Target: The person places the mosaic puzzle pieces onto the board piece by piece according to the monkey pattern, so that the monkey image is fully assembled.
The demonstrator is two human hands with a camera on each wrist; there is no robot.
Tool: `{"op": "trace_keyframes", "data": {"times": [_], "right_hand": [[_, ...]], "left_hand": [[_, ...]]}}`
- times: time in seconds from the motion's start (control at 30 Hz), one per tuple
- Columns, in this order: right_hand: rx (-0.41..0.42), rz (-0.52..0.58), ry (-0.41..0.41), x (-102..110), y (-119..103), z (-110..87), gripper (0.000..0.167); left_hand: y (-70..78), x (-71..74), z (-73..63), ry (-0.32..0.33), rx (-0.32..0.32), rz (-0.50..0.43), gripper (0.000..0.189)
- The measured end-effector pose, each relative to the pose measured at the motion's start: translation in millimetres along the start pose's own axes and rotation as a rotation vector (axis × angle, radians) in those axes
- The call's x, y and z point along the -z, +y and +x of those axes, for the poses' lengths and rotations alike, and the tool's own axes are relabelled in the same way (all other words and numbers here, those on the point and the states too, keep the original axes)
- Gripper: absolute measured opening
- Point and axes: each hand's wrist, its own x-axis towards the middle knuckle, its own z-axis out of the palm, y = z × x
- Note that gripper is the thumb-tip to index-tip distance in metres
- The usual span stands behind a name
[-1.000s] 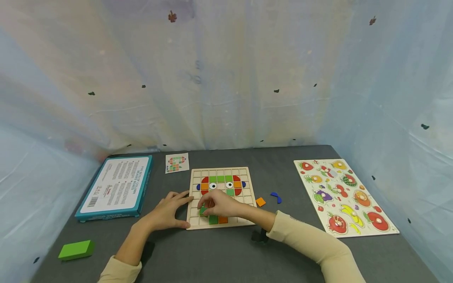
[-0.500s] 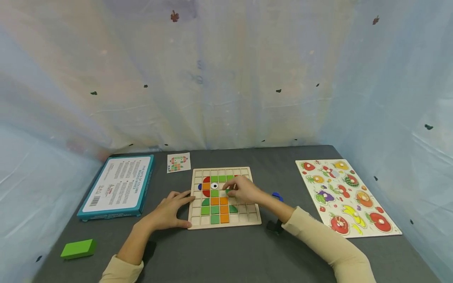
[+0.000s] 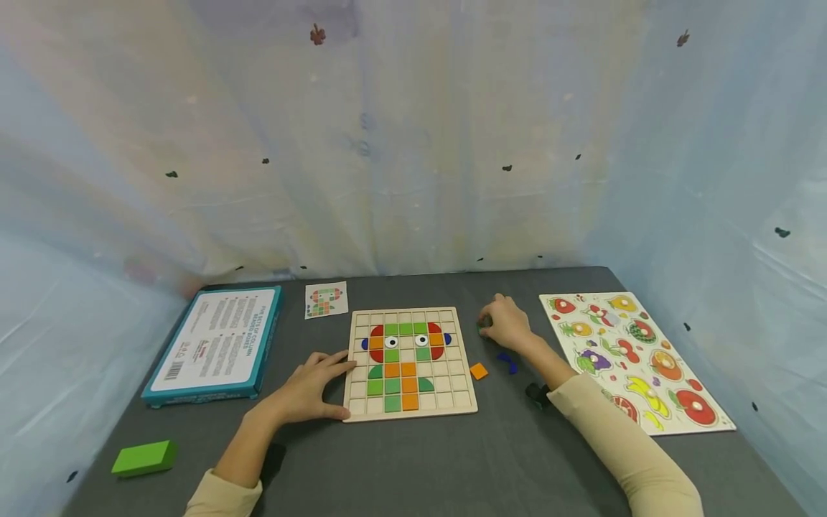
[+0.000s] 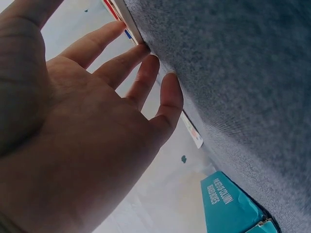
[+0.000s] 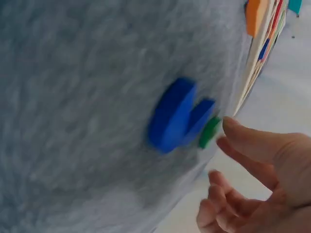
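A wooden grid board (image 3: pixel 455 402) lies on the table, its coloured pieces forming a figure with two eyes. My left hand (image 3: pixel 310 388) rests at its left side, the thumb at the near corner and the index fingertip on the left edge, fingers spread. In the left wrist view, the fingertips of the left hand (image 4: pixel 97 92) reach the board's edge (image 4: pixel 130 24). My right hand (image 3: pixel 508 323) is right of the board, pinching a small green piece (image 3: pixel 483 324) between thumb and index finger. The right wrist view shows the green piece (image 5: pixel 210 131) at the thumb tip, close over the cloth.
An orange square (image 3: pixel 479 371) and blue pieces (image 3: pixel 507 361) lie right of the board. A fruit puzzle (image 3: pixel 636 352) stands farther right. At the left are a teal-edged box (image 3: pixel 213 341), a green block (image 3: pixel 145 457) and a small picture card (image 3: pixel 326 299).
My right hand has moved from over the board to the cloth at its right, with the green piece at its fingertips. The left hand has stayed at the board's edge.
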Motion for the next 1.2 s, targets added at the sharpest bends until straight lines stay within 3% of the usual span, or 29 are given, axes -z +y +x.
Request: {"op": "trace_keyframes", "data": {"times": [0.1, 0.17, 0.27, 0.33, 0.5, 0.67, 0.77, 0.93, 1.07, 1.2], "right_hand": [[0.132, 0.026, -0.079, 6, -9, -3.3, 0.022], [0.220, 0.109, -0.228, 12, -14, -6.3, 0.021], [0.289, 0.179, -0.451, 17, -20, -11.3, 0.020], [0.299, 0.163, -0.518, 17, -22, -15.2, 0.021], [0.297, 0.155, -0.485, 12, -24, -21.4, 0.019], [0.330, 0.289, -0.363, 7, -37, -15.6, 0.008], [0.377, 0.406, -0.324, -4, -59, -9.2, 0.007], [0.413, 0.519, -0.387, -32, -111, -4.5, 0.012], [0.454, 0.486, -0.416, -51, -146, -3.2, 0.012], [0.475, 0.356, -0.395, -64, -164, -4.5, 0.010]], "left_hand": [[-0.5, -0.6, 0.1, 0.002, -0.003, -0.001, 0.089], [-0.2, -0.3, 0.7, 0.007, -0.016, -0.002, 0.089], [0.3, 0.4, 1.3, 0.012, -0.024, 0.004, 0.090], [0.5, 0.8, 1.5, 0.010, -0.018, 0.012, 0.091], [1.0, 1.5, 1.0, 0.004, -0.009, 0.017, 0.091], [1.4, 2.1, -0.5, 0.006, -0.015, 0.006, 0.090], [1.1, 2.2, -0.9, 0.006, -0.015, 0.003, 0.090], [-0.2, 1.8, -0.6, 0.005, -0.014, 0.006, 0.090], [-0.6, 2.2, -1.2, 0.004, -0.019, -0.003, 0.089], [-2.0, 2.1, -1.5, 0.004, -0.027, -0.012, 0.088]]}}
